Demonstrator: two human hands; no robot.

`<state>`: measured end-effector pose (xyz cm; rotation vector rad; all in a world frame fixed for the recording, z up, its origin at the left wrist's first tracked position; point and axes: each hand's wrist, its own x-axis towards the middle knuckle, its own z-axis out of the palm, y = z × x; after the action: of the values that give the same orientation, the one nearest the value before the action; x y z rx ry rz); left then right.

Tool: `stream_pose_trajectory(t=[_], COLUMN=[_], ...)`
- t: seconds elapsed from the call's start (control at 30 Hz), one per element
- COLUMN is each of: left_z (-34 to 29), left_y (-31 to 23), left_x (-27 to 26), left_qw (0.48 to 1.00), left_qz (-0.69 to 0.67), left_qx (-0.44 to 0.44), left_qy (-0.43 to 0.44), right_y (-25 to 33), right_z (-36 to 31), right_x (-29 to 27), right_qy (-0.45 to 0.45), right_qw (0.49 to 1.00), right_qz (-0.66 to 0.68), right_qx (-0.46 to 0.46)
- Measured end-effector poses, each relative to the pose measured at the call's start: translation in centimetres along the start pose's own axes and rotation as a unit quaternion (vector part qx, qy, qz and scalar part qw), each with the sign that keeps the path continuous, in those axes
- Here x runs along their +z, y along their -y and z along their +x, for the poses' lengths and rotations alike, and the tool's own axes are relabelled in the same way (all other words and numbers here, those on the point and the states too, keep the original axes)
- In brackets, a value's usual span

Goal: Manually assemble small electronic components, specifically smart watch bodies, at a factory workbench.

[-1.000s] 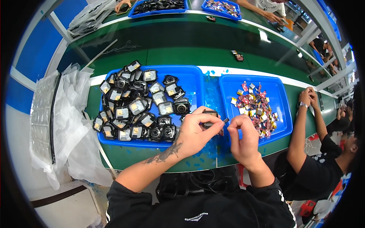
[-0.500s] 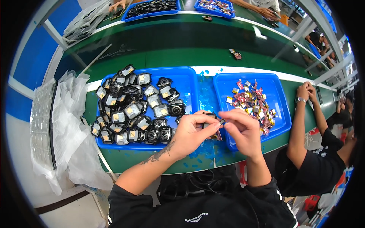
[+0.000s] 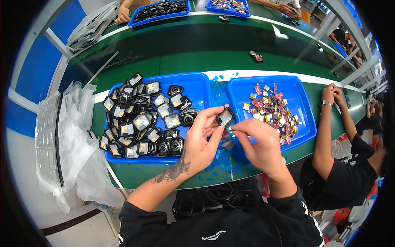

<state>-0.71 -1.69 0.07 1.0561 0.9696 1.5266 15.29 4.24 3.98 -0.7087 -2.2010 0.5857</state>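
My left hand [image 3: 201, 142] holds a black smartwatch case [image 3: 225, 118] by its edge, with its open inner side facing up. The thumb and fingers of my right hand [image 3: 263, 146] are pinched together at the case's lower right edge. What they grip is too small to make out. Just below the case, a small yellowish piece [image 3: 226, 144] is blurred. Left of my hands, a blue tray [image 3: 201, 88] holds a heap of similar watch cases [image 3: 142, 121]. To the right, another blue tray [image 3: 304, 119] contains small red, yellow and silver parts [image 3: 273, 111].
Blue film scraps [image 3: 220, 96] litter the green table [image 3: 185, 175] between the trays. Crumpled clear plastic sheets [image 3: 76, 136] hang at the left. A co-worker's forearms [image 3: 325, 127] rest at the right. Across the green belt [image 3: 189, 53] are more blue trays [image 3: 160, 17] and other people's hands.
The watch case has been tilted so its inside shows. My right hand has closed from loosely spread fingers to a pinch at the case's edge.
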Motion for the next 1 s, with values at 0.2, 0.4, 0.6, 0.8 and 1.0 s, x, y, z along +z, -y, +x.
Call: stream_pose_trajectory(t=[0.2, 0.4, 0.6, 0.8, 1.0], left_z=[-0.2, -0.2, -0.1, -0.3, -0.4], left_y=[-0.2, -0.3, -0.4, 0.0, 0.1], left_x=[-0.1, 0.0, -0.2, 0.0, 0.1], left_qw=[0.999, 0.996, 0.998, 0.996, 0.997], left_qz=[0.02, -0.056, -0.037, -0.067, -0.057], left_qx=[-0.005, -0.061, -0.032, -0.036, -0.026], left_qy=[0.031, 0.026, 0.044, 0.04, 0.036], right_y=[0.4, 0.6, 0.6, 0.7, 0.6], right_z=[0.6, 0.1, 0.8, 0.5, 0.6], right_x=[1.3, 1.5, 1.1, 1.0, 1.0], right_qy=[-0.052, -0.079, -0.063, -0.07, -0.074], right_qw=[0.999, 0.995, 0.998, 0.997, 0.997], right_qz=[-0.012, 0.028, 0.006, 0.026, 0.001], right_qx=[-0.007, 0.061, 0.002, 0.029, 0.018])
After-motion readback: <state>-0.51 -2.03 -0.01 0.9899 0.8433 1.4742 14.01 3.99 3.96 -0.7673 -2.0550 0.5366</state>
